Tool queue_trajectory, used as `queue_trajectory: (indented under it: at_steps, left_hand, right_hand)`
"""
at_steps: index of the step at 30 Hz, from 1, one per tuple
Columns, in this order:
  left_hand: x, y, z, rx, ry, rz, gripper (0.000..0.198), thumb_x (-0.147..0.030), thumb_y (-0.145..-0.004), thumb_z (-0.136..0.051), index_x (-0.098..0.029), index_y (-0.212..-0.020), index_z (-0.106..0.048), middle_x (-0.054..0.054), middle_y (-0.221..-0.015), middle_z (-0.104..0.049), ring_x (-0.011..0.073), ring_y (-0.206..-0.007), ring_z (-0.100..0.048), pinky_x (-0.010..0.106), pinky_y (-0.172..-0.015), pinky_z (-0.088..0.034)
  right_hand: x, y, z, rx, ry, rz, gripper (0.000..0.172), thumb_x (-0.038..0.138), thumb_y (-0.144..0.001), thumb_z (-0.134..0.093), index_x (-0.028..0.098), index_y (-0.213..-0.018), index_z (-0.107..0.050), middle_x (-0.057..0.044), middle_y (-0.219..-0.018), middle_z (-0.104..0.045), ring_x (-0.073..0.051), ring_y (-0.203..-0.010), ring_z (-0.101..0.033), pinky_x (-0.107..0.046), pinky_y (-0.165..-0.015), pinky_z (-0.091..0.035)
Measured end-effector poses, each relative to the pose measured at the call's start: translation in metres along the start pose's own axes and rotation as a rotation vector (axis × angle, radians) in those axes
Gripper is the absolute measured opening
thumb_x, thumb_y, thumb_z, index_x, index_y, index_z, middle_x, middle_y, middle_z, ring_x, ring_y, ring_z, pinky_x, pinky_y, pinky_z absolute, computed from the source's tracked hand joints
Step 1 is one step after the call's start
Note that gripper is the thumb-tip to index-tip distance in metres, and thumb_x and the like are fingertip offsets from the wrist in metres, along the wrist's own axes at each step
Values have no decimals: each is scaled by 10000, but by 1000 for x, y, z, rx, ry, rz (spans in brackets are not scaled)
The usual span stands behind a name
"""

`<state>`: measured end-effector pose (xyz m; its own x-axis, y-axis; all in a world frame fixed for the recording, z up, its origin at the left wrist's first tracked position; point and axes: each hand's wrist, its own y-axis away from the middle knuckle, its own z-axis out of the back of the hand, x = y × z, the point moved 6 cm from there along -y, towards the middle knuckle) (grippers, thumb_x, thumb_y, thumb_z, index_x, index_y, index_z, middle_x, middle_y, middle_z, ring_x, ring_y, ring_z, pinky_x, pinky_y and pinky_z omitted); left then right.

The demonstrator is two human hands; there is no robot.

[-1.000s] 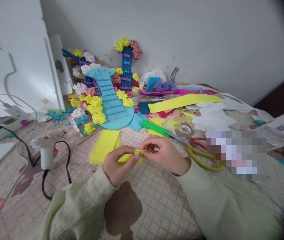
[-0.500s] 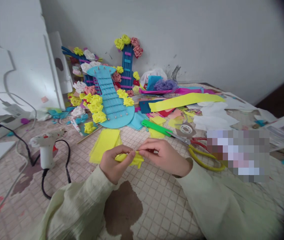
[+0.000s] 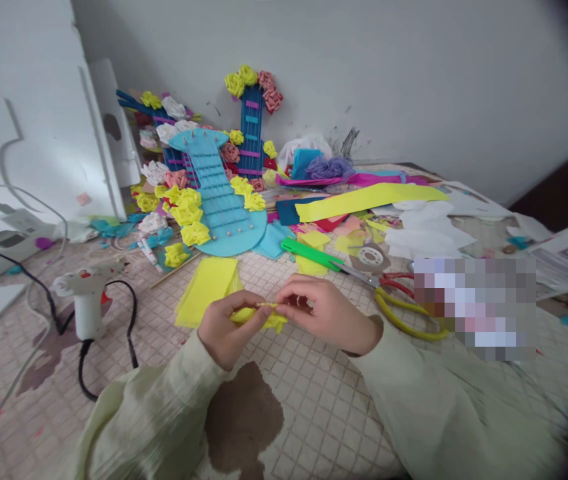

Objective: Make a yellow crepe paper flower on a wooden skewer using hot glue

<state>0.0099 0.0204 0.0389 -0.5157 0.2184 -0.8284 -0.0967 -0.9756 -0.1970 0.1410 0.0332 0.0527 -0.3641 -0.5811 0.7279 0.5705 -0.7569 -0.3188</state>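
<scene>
Between my two hands is a crumpled piece of yellow crepe paper (image 3: 273, 321). My left hand (image 3: 229, 327) pinches it between thumb and fingers, and its loose ends hang below the fingertips. Thumb and forefinger of my right hand (image 3: 327, 313) are closed on the upper edge, close to the left fingertips. Behind my left hand lies a stack of yellow paper sheets (image 3: 209, 287). Further back stands a light blue paper guitar (image 3: 221, 200) with yellow paper flowers (image 3: 188, 215) along its sides.
On the left stands a white hot glue gun (image 3: 87, 303) with a black cord. Scissors (image 3: 409, 317) with yellow and red handles and a green box cutter (image 3: 309, 255) lie right of centre. A long yellow strip (image 3: 371, 202), purple yarn (image 3: 331, 168) and white paper (image 3: 429, 230) are behind.
The yellow paper is turned slightly at my fingertips, and a thin edge now shows between them. Both hands keep nearly the same place; the whole view has shifted a little.
</scene>
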Motion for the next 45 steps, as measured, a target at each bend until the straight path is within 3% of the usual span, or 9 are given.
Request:
queue_trajectory:
  at_steps: [5, 11, 16, 21, 24, 29, 33, 37, 45]
  left_hand:
    - [-1, -1, 4, -35, -26, 7, 162, -301, -675, -569, -152, -635, -620, 25, -618, -644, 140, -587, -593, 231, -556, -473]
    - [1, -1, 7, -28, 32, 63, 149, -300, -619, -613, -156, -649, -631, 23, -627, -651, 144, -578, -588, 239, -539, -470]
    - [20, -2, 2, -34, 492, 205, 232, -334, -577, -666, -141, -704, -647, 26, -619, -630, 112, -485, -538, 229, -461, -444]
    - [25, 1, -9, -58, 739, 160, 371, -433, -581, -645, -142, -812, -630, 91, -821, -647, 189, -686, -592, 301, -570, -490]
    - [18, 2, -9, -67, 650, 93, 387, -434, -593, -641, -148, -852, -610, 85, -831, -656, 223, -781, -604, 344, -676, -501]
    - [0, 2, -5, -79, 273, 14, 183, -297, -627, -630, -148, -720, -580, 43, -709, -641, 175, -677, -610, 292, -636, -504]
    - [-8, 4, 1, -192, 121, -106, 149, -247, -636, -617, -150, -738, -568, 40, -755, -629, 158, -688, -601, 285, -642, -496]
    - [-7, 6, 2, -230, 83, -130, 141, -244, -651, -609, -153, -752, -570, 32, -762, -624, 154, -708, -594, 288, -657, -488]
    - [0, 4, -4, -138, 146, -35, 168, -286, -688, -589, -146, -780, -570, 28, -727, -610, 139, -662, -578, 260, -619, -481]
  right_hand:
    - [0, 0, 0, 47, 16, 27, 145, 184, -808, -487, 177, -843, -628, -31, -795, -597, -119, -713, -539, -244, -633, -431]
    - [1, 1, 3, -11, -29, 11, 137, 169, -793, -494, 172, -799, -631, -26, -781, -584, -104, -661, -529, -226, -574, -425]
    - [0, -1, 9, -46, -118, -48, 143, 177, -793, -493, 167, -799, -635, -29, -796, -593, -110, -699, -534, -216, -553, -418]
    - [-2, -2, 15, -93, -198, -85, 146, 214, -803, -489, 162, -789, -625, -38, -817, -602, -130, -749, -549, -241, -594, -440]
    - [0, -1, 14, -84, -212, -77, 146, 222, -802, -493, 163, -787, -625, -36, -813, -603, -133, -757, -552, -249, -614, -447]
    - [4, 1, 10, -88, -162, -41, 142, 187, -797, -489, 164, -786, -629, -32, -807, -591, -119, -733, -544, -230, -589, -436]
    - [7, 3, 9, -157, -75, 22, 161, 179, -797, -478, 167, -800, -639, -41, -827, -561, -115, -725, -533, -217, -553, -431]
    - [12, 5, 10, -255, 24, 122, 172, 168, -796, -479, 166, -811, -651, -45, -832, -532, -122, -752, -530, -252, -648, -453]
    - [13, 7, 10, -323, 83, 168, 157, 138, -778, -488, 171, -804, -639, -43, -817, -538, -133, -763, -535, -272, -671, -466]
